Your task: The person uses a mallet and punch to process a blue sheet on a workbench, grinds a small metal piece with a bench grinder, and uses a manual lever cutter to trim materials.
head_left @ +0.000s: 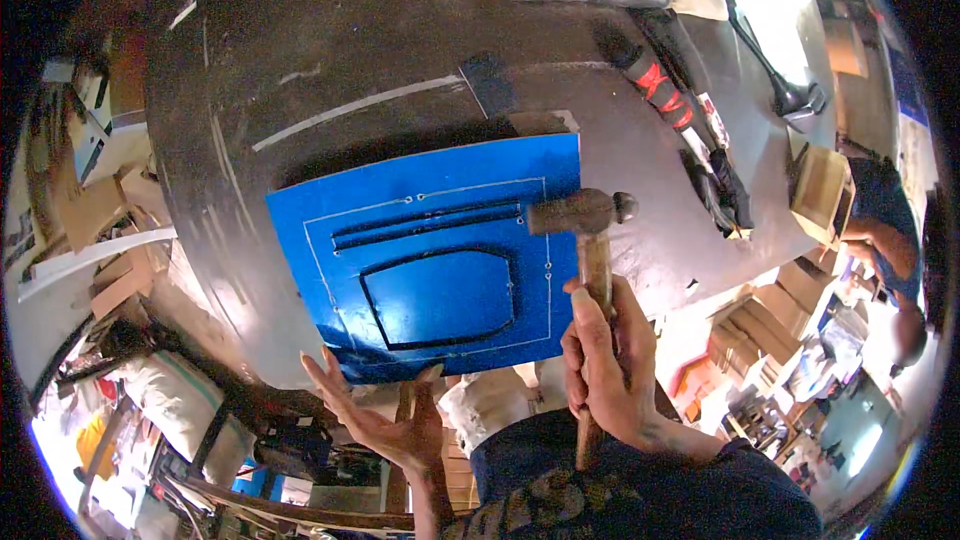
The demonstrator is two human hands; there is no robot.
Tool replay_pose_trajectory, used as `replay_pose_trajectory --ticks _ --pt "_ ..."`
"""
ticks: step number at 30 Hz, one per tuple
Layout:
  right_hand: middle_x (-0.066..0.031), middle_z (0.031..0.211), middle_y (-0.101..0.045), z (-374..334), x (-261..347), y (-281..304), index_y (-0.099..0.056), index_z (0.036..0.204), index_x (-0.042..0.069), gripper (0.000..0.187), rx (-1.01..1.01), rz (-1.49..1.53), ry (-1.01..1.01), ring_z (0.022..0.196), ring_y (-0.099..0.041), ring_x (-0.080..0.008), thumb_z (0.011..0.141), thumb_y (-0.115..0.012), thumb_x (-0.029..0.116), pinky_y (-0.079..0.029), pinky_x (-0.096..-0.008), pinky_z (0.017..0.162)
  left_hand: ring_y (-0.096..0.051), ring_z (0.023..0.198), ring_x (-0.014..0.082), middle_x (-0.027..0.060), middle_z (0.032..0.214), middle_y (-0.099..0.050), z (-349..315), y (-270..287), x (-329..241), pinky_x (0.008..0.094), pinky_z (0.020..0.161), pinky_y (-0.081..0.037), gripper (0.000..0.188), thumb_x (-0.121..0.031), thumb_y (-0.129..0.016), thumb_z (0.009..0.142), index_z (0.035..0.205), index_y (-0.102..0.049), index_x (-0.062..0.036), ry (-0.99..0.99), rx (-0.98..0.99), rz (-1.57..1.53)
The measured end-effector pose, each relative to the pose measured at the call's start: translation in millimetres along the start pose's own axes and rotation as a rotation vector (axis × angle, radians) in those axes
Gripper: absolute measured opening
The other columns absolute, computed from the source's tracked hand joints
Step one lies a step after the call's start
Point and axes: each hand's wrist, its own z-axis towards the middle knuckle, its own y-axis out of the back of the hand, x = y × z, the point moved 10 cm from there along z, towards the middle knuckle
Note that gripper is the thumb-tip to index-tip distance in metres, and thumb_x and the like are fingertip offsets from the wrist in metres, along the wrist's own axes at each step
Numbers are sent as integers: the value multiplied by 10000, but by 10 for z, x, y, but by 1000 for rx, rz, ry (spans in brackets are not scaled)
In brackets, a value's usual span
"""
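Dark navy shirt (pixel 690 490), faded lettering (pixel 550 502) across front; bare hands (pixel 612 360)

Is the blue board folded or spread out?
Spread out: the blue board shows one continuous blue face, with no fold visible.

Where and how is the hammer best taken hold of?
Probably by the hammer's slim handle, from the near right side, where the right hand wraps it: long and narrow, it runs back from the wide head, leaving room to close around it.
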Motion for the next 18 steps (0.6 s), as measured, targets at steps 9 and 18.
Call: replay_pose_trajectory --ticks 9,18 --pt "4 595 -417 48 27 21 -453 1123 68 294 -25 78 -22 373 -406 -65 1029 -483 344 -342 -236 325 -453 1314 400 195 1543 -328 -8 -37 15 544 1107 -300 1147 -462 -893 633 1494 -308 19 64 -23 5" --pt "9 570 -467 224 289 419 -494 1014 89 236 -50 47 113 383 -431 -85 1016 -527 323 -338 -266 341 -321 1407 374 186 1559 -293 -143 32 322 536 1126 -259 1293 -558 -885 567 1537 -219 -25 154 -46 136"
